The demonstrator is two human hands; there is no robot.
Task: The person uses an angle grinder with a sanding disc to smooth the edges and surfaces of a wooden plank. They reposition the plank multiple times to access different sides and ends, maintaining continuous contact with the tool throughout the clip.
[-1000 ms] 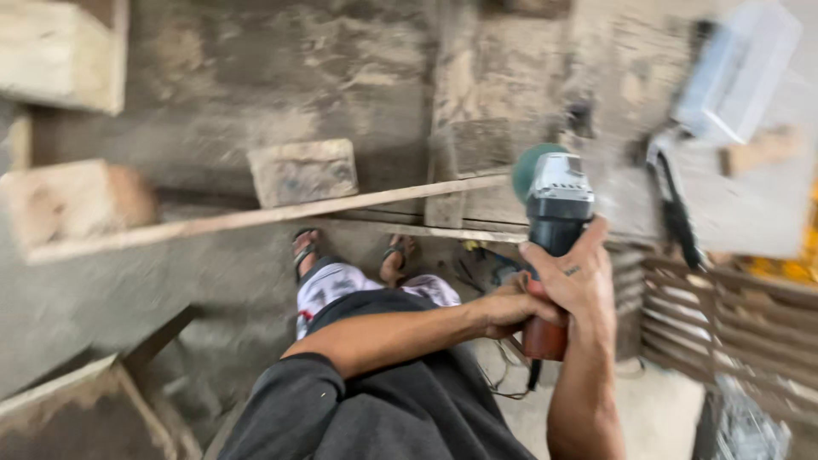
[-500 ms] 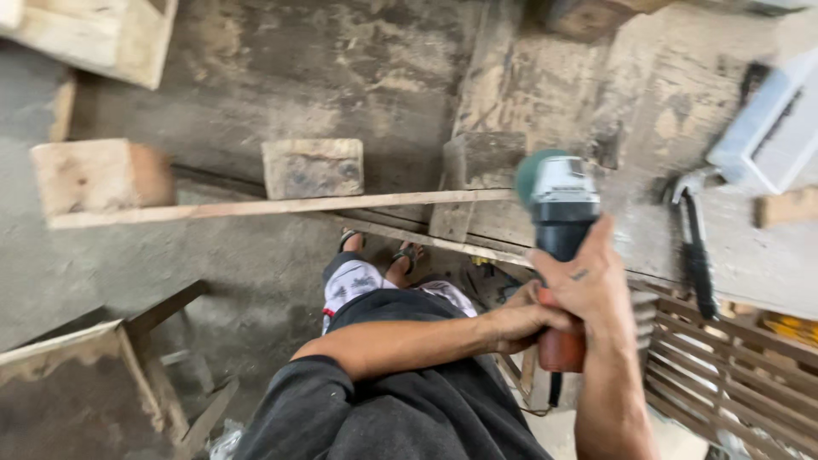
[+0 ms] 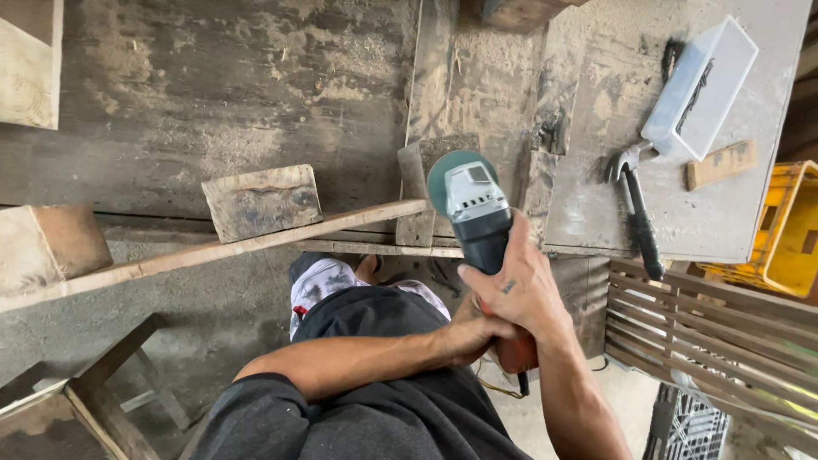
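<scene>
Grinder (image 3: pixel 477 213): grey-black body, green disc guard, red rear handle; held upright above the desk (image 3: pixel 256 102) edge, disc end near the long slat (image 3: pixel 213 249). Right hand (image 3: pixel 520 294): grip wrapped around the grinder's body. Left hand (image 3: pixel 469 328): grip curled about the red handle end. Wood block (image 3: pixel 262 201): rests on the desk behind the slat. Hammer (image 3: pixel 635 209), white box (image 3: pixel 700 85), small wood piece (image 3: pixel 721 164): lie on the grey board at right, well apart from the hands. Yellow crate (image 3: pixel 788 230): far right.
</scene>
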